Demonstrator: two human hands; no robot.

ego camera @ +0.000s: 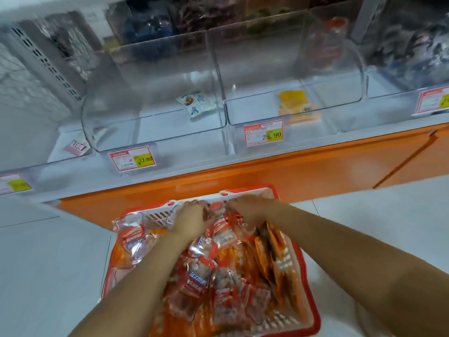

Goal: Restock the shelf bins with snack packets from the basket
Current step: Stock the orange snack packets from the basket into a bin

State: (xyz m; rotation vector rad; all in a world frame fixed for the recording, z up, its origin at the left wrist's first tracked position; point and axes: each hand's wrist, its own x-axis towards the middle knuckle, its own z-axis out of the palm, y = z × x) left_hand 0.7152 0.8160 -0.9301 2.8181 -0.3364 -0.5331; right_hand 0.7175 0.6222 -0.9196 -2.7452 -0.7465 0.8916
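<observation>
- Head view, left hand (192, 221): fingers curled down tight onto a bunch of snack packets (199, 283) at the far end of the basket (315, 312), gripping crinkly film.
- Right hand (247, 210): just beside the left fingertips, knuckles up, fingers bent down into the same heap and hidden behind the back of the hand; hold or no hold impossible to tell.
- Under and behind both sets of fingers: glossy packets, clear film with red print, piled loose; to the right of the right fingers, flat orange sachets (269, 246) standing on edge.
- Around the heap: rectangular plastic basket, red rim, slotted white walls, far rim touching close to the fingertips.
- Well beyond the fingertips, up on a white shelf (194, 166): two clear rigid bins with rounded corners.
- Left bin (158, 93): one small white packet (195, 104) flat on the bottom.
- Right bin (279, 69): one flat yellow packet (295, 105).
- On each bin front: red-bordered price label (132, 158) with a yellow patch.
- Between shelf and fingers: smooth orange panel (291, 176).
</observation>
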